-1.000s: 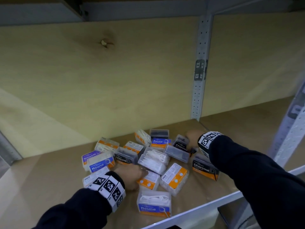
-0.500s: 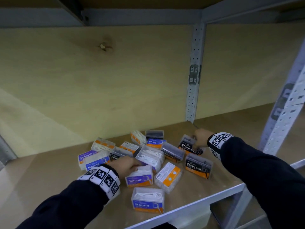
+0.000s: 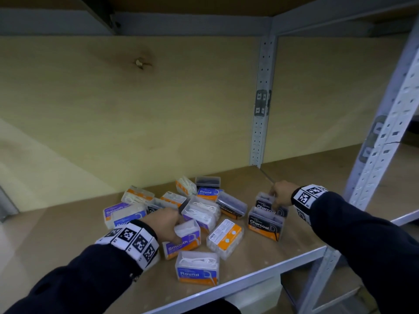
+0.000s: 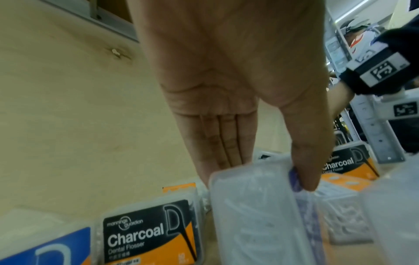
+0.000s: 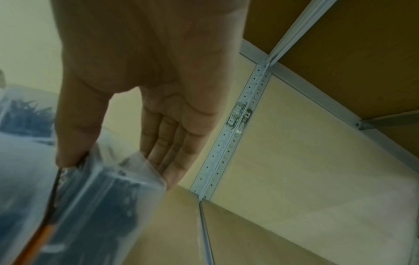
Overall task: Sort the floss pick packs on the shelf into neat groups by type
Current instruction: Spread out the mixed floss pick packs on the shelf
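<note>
The left hand (image 3: 166, 222) has thumb and fingers (image 4: 217, 143) clamped on a clear plastic purple-labelled Smooth pack (image 3: 182, 240) near the wooden shelf's (image 3: 283, 252) front. The right hand (image 3: 281, 192) pinches a black-labelled Charcoal pack (image 3: 264, 201) beside its twin (image 3: 265, 224), likely grouping by type.

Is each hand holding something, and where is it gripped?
Left hand pinches a Smooth floss pick pack by its top edge, thumb against fingers. Right hand pinches a Charcoal pack the same way.
</note>
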Motion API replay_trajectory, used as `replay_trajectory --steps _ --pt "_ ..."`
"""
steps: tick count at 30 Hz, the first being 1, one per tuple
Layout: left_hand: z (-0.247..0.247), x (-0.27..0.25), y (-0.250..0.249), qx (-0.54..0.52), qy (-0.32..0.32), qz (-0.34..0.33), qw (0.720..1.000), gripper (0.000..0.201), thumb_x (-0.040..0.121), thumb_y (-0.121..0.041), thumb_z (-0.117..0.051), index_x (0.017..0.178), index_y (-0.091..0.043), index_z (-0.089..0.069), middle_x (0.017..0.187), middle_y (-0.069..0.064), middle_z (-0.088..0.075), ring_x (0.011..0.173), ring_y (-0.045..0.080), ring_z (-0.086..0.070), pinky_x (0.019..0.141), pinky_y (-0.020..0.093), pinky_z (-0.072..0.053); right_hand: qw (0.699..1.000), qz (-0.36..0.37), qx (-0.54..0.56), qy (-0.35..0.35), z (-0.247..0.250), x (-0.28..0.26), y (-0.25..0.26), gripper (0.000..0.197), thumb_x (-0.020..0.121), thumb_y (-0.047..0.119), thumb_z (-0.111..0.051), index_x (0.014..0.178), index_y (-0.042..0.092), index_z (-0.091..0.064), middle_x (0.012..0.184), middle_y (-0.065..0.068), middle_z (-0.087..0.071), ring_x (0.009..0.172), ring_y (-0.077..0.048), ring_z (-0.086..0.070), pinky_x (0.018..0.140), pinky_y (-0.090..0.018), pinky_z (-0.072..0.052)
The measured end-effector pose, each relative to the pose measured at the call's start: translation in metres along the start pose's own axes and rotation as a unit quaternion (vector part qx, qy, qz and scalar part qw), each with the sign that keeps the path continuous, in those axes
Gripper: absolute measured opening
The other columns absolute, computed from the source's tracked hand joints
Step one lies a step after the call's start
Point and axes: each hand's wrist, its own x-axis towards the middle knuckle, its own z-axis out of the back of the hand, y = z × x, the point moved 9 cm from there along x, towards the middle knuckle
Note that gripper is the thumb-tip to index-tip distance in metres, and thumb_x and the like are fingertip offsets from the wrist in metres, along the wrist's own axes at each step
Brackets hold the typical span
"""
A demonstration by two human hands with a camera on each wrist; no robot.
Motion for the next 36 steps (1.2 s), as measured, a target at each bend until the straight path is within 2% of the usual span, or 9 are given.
replay_trajectory --steps 3,5,8,14,18,21,25,31,36 --pt "0.01 -0.012 0.008 0.024 -0.033 0.027 0.999 0.015 0.08 -0.028 -0.066 0.086 -0.014 -0.065 0.071 -0.002 -0.057 0.063 0.011 -0.048 0.046 0.016 -0.028 1.0 0.005 0.012 0.0 -0.008 0.0 -0.002 0.042 0.08 0.019 -0.069 0.119 0.007 -0.063 0.118 -0.011 -0.066 0.108 -0.024 -0.062 0.075 -0.025 -0.043" --pt "0.018 -0.023 0.012 0.026 -0.063 0.035 0.997 0.024 0.08 -0.028 -0.066 0.065 -0.018 -0.05 0.056 -0.006 -0.041 0.049 0.006 -0.036 0.044 0.017 -0.022 1.0 0.014 0.026 0.002 -0.01 -0.001 -0.001 0.043 0.083 0.015 -0.065 0.125 0.008 -0.06 0.123 -0.01 -0.064 0.112 -0.024 -0.06 0.077 -0.023 -0.041" --pt "0.025 -0.041 0.02 0.013 -0.086 0.045 0.995 0.023 0.08 -0.029 -0.065 0.067 -0.017 -0.051 0.053 -0.006 -0.039 0.046 0.006 -0.034 0.044 0.018 -0.022 0.999 0.024 0.035 0.003 -0.01 -0.008 0.002 0.043 0.087 0.013 -0.059 0.129 0.008 -0.055 0.13 -0.01 -0.06 0.119 -0.023 -0.056 0.088 -0.026 -0.043" --pt "0.029 -0.083 0.039 -0.014 -0.119 0.058 0.991 0.03 0.079 -0.03 -0.066 0.105 -0.016 -0.068 0.085 0.003 -0.067 0.077 0.015 -0.059 0.057 0.019 -0.034 0.982 0.1 0.146 -0.063 0.018 -0.057 0.047 0.042 0.088 0.013 -0.059 0.129 0.006 -0.055 0.13 -0.01 -0.061 0.116 -0.021 -0.058 0.096 -0.026 -0.044" --pt "0.026 -0.112 0.053 -0.04 -0.135 0.081 0.987 0.026 0.077 -0.027 -0.069 0.1 -0.017 -0.07 0.08 -0.004 -0.062 0.077 0.011 -0.058 0.065 0.021 -0.041 0.945 0.247 0.204 -0.066 0.011 -0.114 0.121 0.034 0.087 0.017 -0.064 0.12 0.011 -0.063 0.12 -0.006 -0.067 0.098 -0.01 -0.06 0.082 -0.012 -0.044" --pt "0.017 -0.138 0.071 -0.043 -0.137 0.113 0.983 0.024 0.076 -0.027 -0.069 0.097 -0.016 -0.07 0.071 -0.007 -0.06 0.061 0.005 -0.053 0.055 0.01 -0.038 0.922 0.338 0.188 -0.022 -0.014 -0.15 0.184 0.035 0.09 0.022 -0.06 0.123 0.014 -0.06 0.122 0.0 -0.064 0.099 -0.006 -0.057 0.071 -0.002 -0.037" --pt "0.002 -0.165 0.094 -0.059 -0.133 0.155 0.977 0.031 0.076 -0.026 -0.07 0.106 -0.018 -0.07 0.096 0.002 -0.075 0.081 0.015 -0.065 0.051 0.008 -0.032 0.903 0.406 0.14 0.007 -0.057 -0.168 0.25 0.038 0.093 0.025 -0.054 0.128 0.014 -0.056 0.133 -0.001 -0.058 0.12 -0.013 -0.051 0.09 -0.015 -0.034" --pt "-0.023 -0.187 0.125 -0.082 -0.114 0.215 0.966 0.037 0.078 -0.026 -0.069 0.113 -0.016 -0.067 0.102 0.002 -0.071 0.082 0.01 -0.055 0.075 0.023 -0.044 0.908 0.411 0.07 0.03 -0.12 -0.144 0.301 0.046 0.097 0.023 -0.045 0.14 0.008 -0.04 0.147 -0.009 -0.041 0.136 -0.02 -0.037 0.11 -0.026 -0.026" --pt "-0.038 -0.186 0.144 -0.072 -0.087 0.242 0.964 0.051 0.08 -0.029 -0.069 0.128 -0.015 -0.057 0.124 0.003 -0.064 0.106 0.018 -0.059 0.086 0.024 -0.044 0.925 0.377 -0.005 0.05 -0.157 -0.132 0.304 0.056 0.102 0.036 -0.026 0.151 0.013 -0.01 0.161 -0.008 -0.003 0.149 -0.02 -0.003 0.119 -0.029 -0.004"
